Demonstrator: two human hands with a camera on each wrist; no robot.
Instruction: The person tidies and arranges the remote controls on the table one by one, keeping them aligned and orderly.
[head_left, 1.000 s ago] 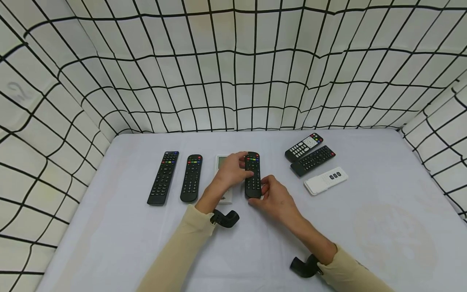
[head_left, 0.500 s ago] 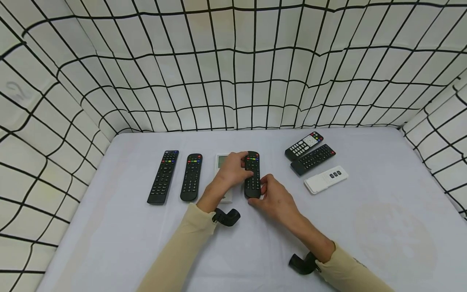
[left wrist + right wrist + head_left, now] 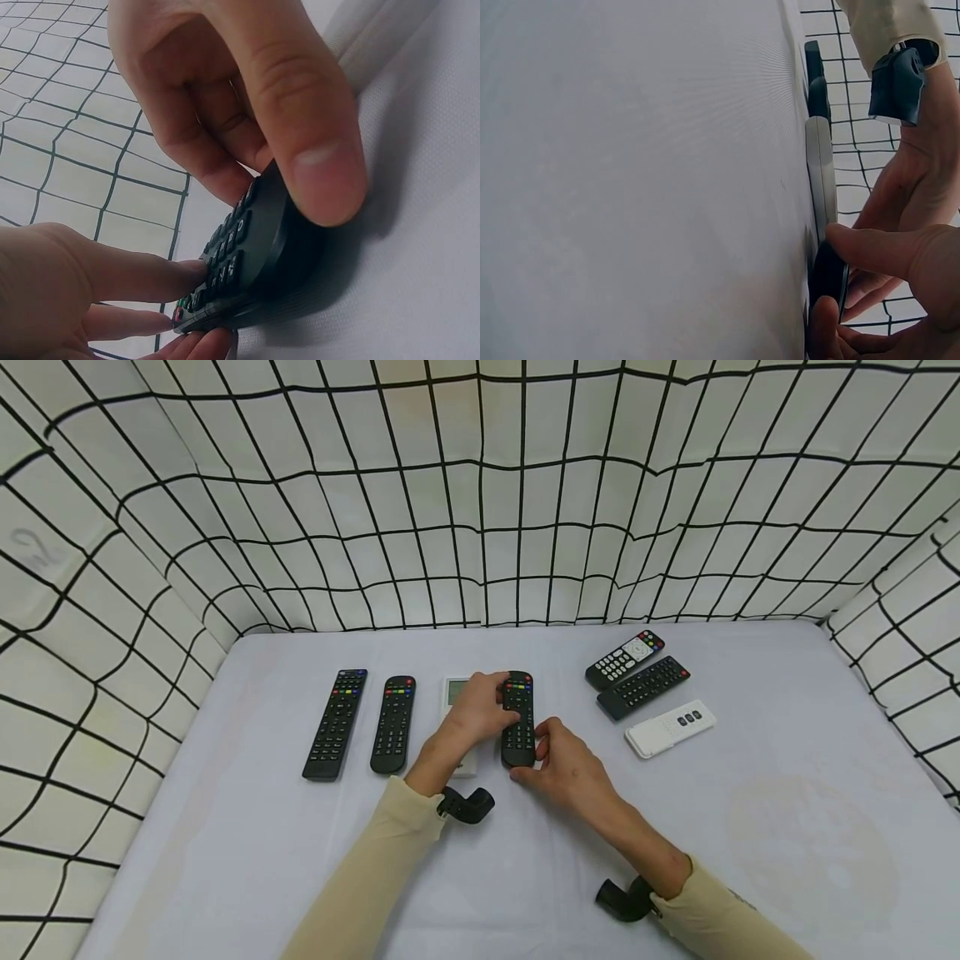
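A black remote control [image 3: 519, 743] with coloured buttons at its far end lies lengthwise on the white cloth in the middle. My left hand [image 3: 476, 710] grips it from the left, thumb over the buttons and fingers at the far end and side. At the near end, my right hand [image 3: 570, 768] pinches it between the thumb on the end and fingers along the right edge. In the left wrist view the remote [image 3: 255, 240] sits between both hands. Partly hidden under my left wrist is a white remote with a small screen [image 3: 455, 691].
To the left lie a long black remote [image 3: 335, 727] and a shorter black one [image 3: 393, 725]. Two dark remotes, one with pale keys [image 3: 625, 660] and one plain [image 3: 643, 688], lie at the right, above a white remote [image 3: 670, 729]. Black netting [image 3: 525, 527] stands behind the table.
Almost nothing differs. Both hands keep their hold on the black remote, and the view has shifted very slightly.
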